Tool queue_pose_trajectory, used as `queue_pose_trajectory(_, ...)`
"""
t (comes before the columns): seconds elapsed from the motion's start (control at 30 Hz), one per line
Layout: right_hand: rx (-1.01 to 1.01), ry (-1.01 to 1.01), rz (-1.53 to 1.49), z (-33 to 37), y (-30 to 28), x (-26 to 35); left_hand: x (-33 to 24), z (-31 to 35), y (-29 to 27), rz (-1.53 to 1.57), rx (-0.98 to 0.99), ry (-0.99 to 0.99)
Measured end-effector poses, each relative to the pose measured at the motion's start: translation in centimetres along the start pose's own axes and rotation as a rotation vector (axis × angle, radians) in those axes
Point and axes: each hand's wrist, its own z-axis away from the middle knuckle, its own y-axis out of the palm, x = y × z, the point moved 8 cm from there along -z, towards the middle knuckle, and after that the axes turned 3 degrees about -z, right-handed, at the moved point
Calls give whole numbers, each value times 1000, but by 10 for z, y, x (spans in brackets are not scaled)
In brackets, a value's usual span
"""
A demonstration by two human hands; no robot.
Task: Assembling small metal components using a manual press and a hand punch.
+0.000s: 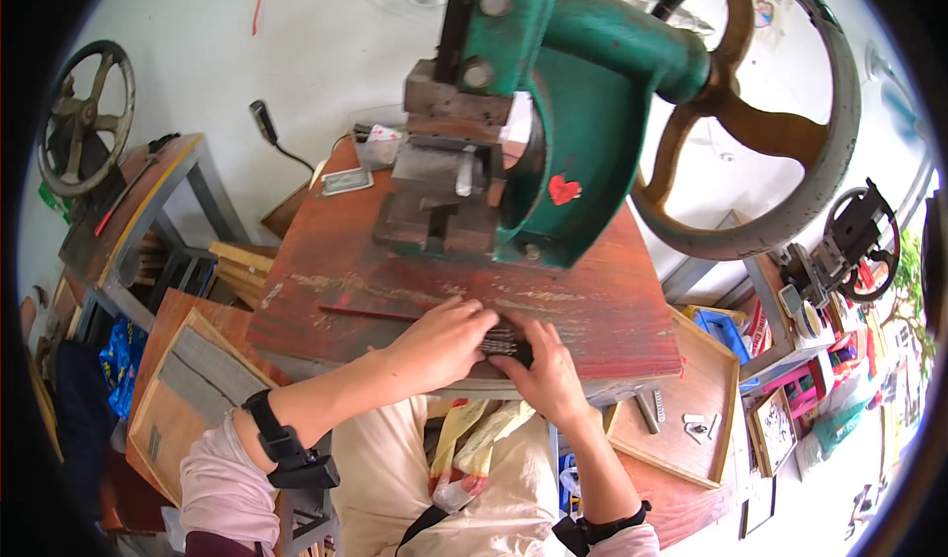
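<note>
Small dark metal strips (502, 340), bunched into a little stack, sit at the front edge of the worn red wooden bench top (395, 280), right between both hands. They look grey-black and ridged, kinda like a pack of thin bars; can't make out more since fingers cover most of it. The left hand (442, 338) lies over the stack from the left with fingers curled down on it, and the right hand (545, 367) pinches it from the near side, so both are closed around the bundle. Behind them stands a big green cast-iron press (578, 132) with a rusty spoked flywheel (760, 122). A red heart-shaped sticker (563, 190) sits on the press body. A yellow and red plastic bag (474, 448) rests in the person's lap.
</note>
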Motion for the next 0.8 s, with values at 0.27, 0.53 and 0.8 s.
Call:
queue_pose_trajectory(0.27, -457, 262, -987, 5, -1, -25, 21, 8, 6, 279, -95, -230)
queue_pose_trajectory(0.53, -629, 114, -1625, -6, 19, -34, 26, 10, 7, 324, -201, -272)
queue_pose_trajectory(0.8, -200, 143, -1031, -11, 18, -12, 27, 18, 2, 252, -239, -250)
